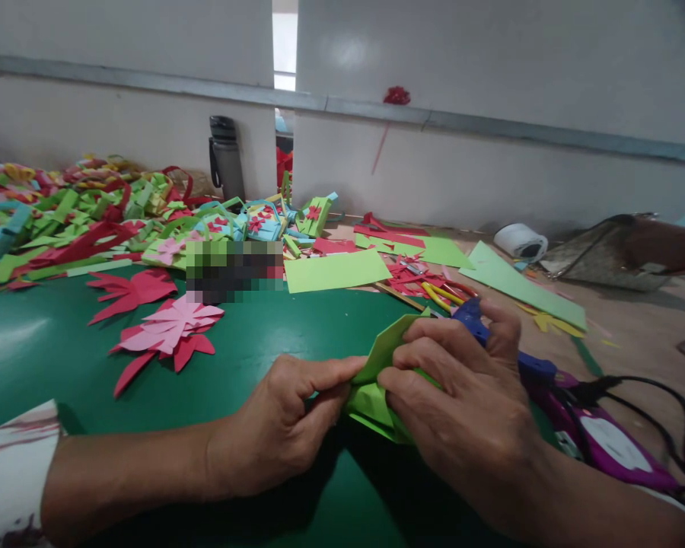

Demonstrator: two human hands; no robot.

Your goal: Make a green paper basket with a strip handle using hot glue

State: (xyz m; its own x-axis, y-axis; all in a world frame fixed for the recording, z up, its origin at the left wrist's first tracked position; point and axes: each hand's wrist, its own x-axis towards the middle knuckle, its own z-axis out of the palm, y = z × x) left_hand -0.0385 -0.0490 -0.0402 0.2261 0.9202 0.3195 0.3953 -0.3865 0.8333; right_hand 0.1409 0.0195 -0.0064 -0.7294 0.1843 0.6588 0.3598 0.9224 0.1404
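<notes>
Both hands work on one piece of folded green paper point(380, 407) above the dark green mat. My left hand point(291, 411) pinches its left edge between thumb and forefinger. Over the upper right side of the paper, my right hand point(462, 388) grips it with bent fingers, which hide part of the folds. Just behind that hand is a blue glue gun point(473, 320), partly covered by the fingers. Pink and red paper petal shapes point(171, 327) lie on the mat to the left. A flat green paper strip point(336, 270) rests beyond my hands.
Colourful paper pieces point(91, 205) pile up along the back left, beside a grey bottle point(225, 160). Yellow-handled pliers point(437, 295) lie among red scraps. At right are a purple power strip point(610, 438) with black cables, a white roll point(520, 242) and a bag point(610, 251).
</notes>
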